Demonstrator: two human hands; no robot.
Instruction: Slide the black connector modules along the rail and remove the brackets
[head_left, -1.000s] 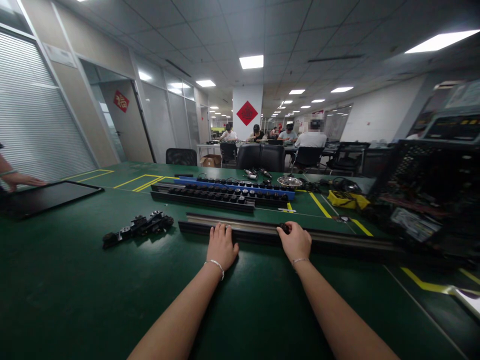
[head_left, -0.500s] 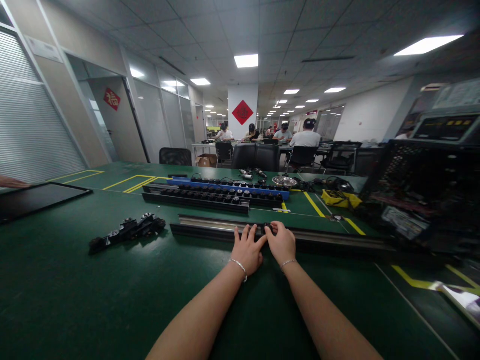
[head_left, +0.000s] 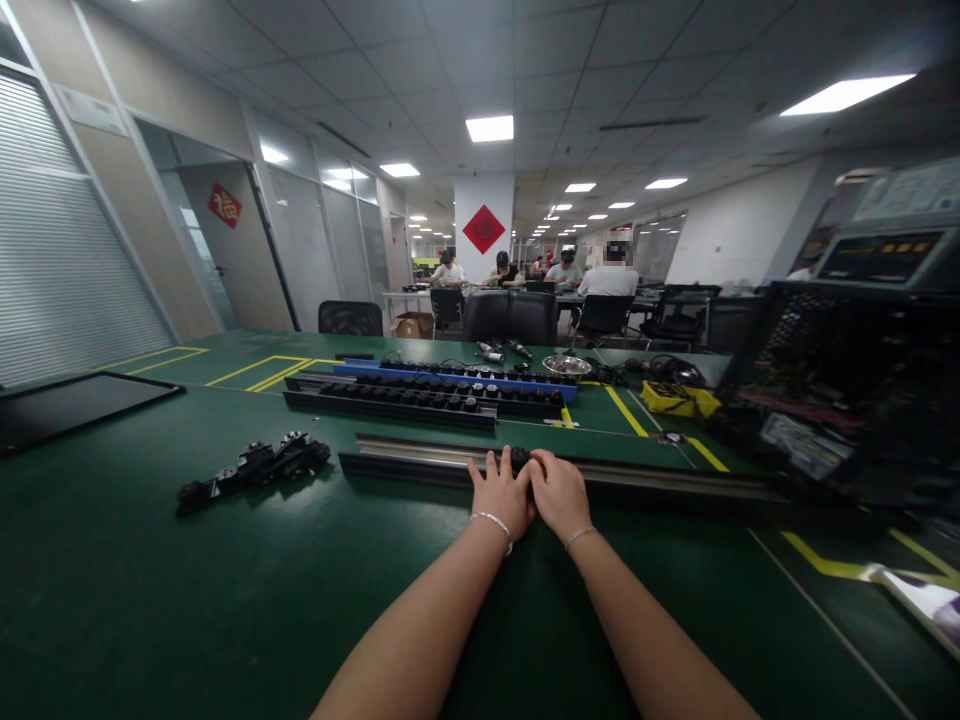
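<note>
A long black metal rail [head_left: 409, 467] with a shiny inner channel lies crosswise in front of me. In that channel, by my fingertips, sits a small black round part [head_left: 519, 457]. My left hand [head_left: 501, 500] lies across the rail's near edge with its fingers apart, the index finger beside the part. On the right, my right hand [head_left: 561, 492] has its fingers bent together against the part's side; its fingertips are partly hidden. The two hands touch at the thumbs. Left of the rail is a black assembly [head_left: 259, 468] of linked pieces.
Beyond are black rails [head_left: 390, 405] and a blue rail [head_left: 570, 387] carrying round black parts. A metal bowl [head_left: 566, 366], a yellow tray [head_left: 679, 400] and dark equipment [head_left: 840, 400] stand rightward. A flat black-framed panel [head_left: 90, 405] lies left. Several people sit at far tables.
The round part and my left hand's wrist shift slightly: the part leftward, the wrist rightward. My right fingers move from pinching above the part to its right side. Another person's hand leaves the panel.
</note>
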